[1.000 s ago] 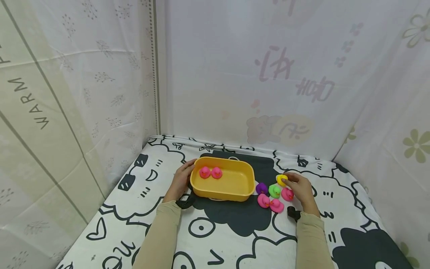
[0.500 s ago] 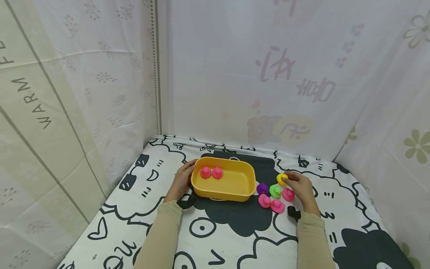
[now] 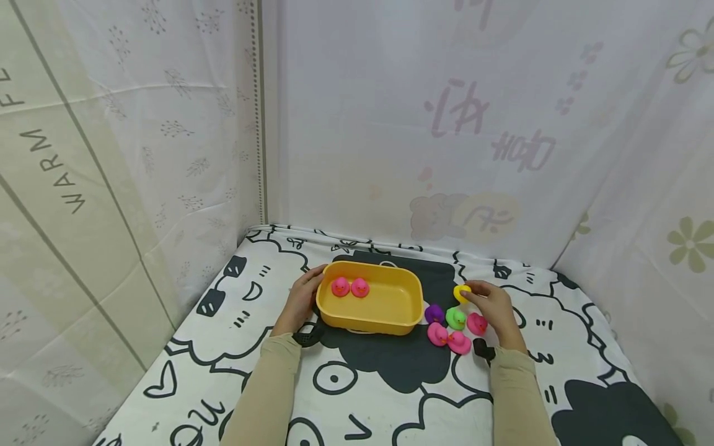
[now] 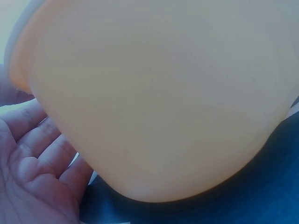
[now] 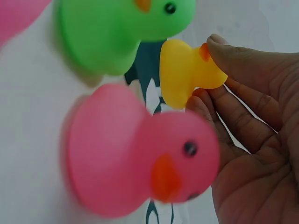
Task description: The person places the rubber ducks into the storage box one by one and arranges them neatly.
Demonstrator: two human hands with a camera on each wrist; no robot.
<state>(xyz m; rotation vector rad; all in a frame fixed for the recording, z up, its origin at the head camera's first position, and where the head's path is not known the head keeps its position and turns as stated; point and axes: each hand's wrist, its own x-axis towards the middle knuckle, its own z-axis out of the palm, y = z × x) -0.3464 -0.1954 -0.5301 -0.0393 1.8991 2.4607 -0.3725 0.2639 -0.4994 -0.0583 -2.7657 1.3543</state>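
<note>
A yellow plastic basin point(image 3: 396, 303) holds two pink rubber ducks point(image 3: 350, 287) side by side at its left end. My left hand point(image 3: 301, 300) lies against the basin's outer left wall; in the left wrist view its fingers point(image 4: 39, 135) touch the wall below the rim. My right hand point(image 3: 495, 306) pinches a small yellow rubber duck point(image 5: 187, 70) between thumb and fingertips, just above the cloth. Near it sit a green duck point(image 3: 455, 318), a purple duck point(image 3: 434, 313) and a pink duck point(image 3: 476, 323). Two more pink ducks point(image 3: 449, 337) are closer to me.
A white cloth with black cartoon print point(image 3: 334, 396) covers the table. Pale printed curtains point(image 3: 357, 124) hang behind it and at both sides. A black strap point(image 3: 308, 336) is on my left wrist, and another black piece point(image 3: 483, 349) on my right.
My right hand has shifted slightly left with the yellow duck, away from the pink duck. My left hand and the basin stay in place.
</note>
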